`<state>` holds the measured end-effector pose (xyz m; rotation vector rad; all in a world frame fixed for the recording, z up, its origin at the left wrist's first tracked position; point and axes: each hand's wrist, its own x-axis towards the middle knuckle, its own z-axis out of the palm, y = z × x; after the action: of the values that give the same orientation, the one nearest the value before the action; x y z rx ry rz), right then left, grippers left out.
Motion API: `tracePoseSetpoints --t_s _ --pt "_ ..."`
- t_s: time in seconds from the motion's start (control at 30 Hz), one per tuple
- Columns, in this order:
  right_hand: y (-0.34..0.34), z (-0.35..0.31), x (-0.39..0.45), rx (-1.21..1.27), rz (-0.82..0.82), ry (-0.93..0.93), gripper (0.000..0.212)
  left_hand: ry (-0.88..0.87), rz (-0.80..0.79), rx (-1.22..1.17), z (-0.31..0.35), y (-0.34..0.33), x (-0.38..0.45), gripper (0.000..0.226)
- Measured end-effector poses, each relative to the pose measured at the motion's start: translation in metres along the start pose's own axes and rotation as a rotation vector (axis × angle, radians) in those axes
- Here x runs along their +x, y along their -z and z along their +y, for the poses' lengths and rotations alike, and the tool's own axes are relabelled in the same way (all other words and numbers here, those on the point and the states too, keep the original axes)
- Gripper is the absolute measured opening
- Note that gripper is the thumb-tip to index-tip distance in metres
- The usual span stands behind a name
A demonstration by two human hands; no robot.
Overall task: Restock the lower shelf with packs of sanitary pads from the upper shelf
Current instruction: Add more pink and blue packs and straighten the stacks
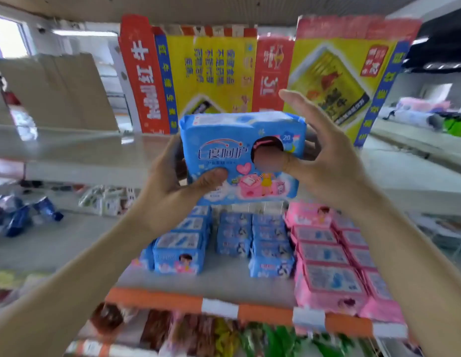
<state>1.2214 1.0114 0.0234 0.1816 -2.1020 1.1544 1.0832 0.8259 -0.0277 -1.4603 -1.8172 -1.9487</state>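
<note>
I hold a blue pack of sanitary pads (pixel 232 140) up in front of the upper shelf (pixel 69 148). My left hand (pixel 172 186) grips its lower left corner, thumb on the front. My right hand (pixel 324 148) pinches its right end, thumb on the front and the upper fingers spread loose. Below, the lower shelf (pixel 224 282) carries rows of blue packs (pixel 178 246), more blue packs (pixel 268 243) in the middle and pink packs (pixel 330 264) at the right.
Large red and yellow cartons (pixel 214 73) stand on the upper shelf behind the pack. A brown cardboard sheet (pixel 54 94) leans at the left. Loose blue packets (pixel 26 215) lie on the left shelf. An orange and white shelf edge strip (pixel 224 307) runs below, above snack bags (pixel 198 333).
</note>
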Motion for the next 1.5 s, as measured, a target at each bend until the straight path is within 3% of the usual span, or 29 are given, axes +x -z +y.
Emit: tracePoseSetpoints --t_s 0.37,0.57,0.7,0.77,0.87,1.07,1.23,1.5 --pt "-0.031 0.045 -0.129 0.256 -0.154 -0.238 0.097 0.354 0.214 -0.046 0.014 -0.038 -0.17 0.044" --pt "-0.037 0.073 -0.183 0.181 -0.248 -0.445 0.105 0.57 0.29 -0.101 -0.001 -0.067 -0.221 0.042" --pt "-0.033 0.08 -0.207 0.215 -0.26 -0.513 0.094 0.671 0.27 -0.102 -0.004 -0.076 -0.234 0.047" --pt "-0.032 0.081 -0.219 0.258 -0.255 -0.52 0.075 0.709 0.252 -0.124 -0.005 -0.08 -0.237 0.053" --pt "-0.032 0.077 -0.235 0.273 -0.25 -0.541 0.043 0.726 0.213 -0.145 -0.008 -0.084 -0.241 0.059" --pt "-0.043 0.074 -0.246 0.162 -0.155 -0.57 0.035 0.699 0.09 -0.134 -0.014 -0.078 -0.237 0.043" --pt "-0.083 0.063 -0.235 0.144 -0.103 -0.539 0.044 0.699 0.1 -0.18 -0.019 -0.039 -0.238 0.041" --pt "-0.162 0.04 -0.217 0.228 -0.098 -0.454 0.065 0.608 0.222 -0.342 -0.034 0.041 -0.266 0.062"
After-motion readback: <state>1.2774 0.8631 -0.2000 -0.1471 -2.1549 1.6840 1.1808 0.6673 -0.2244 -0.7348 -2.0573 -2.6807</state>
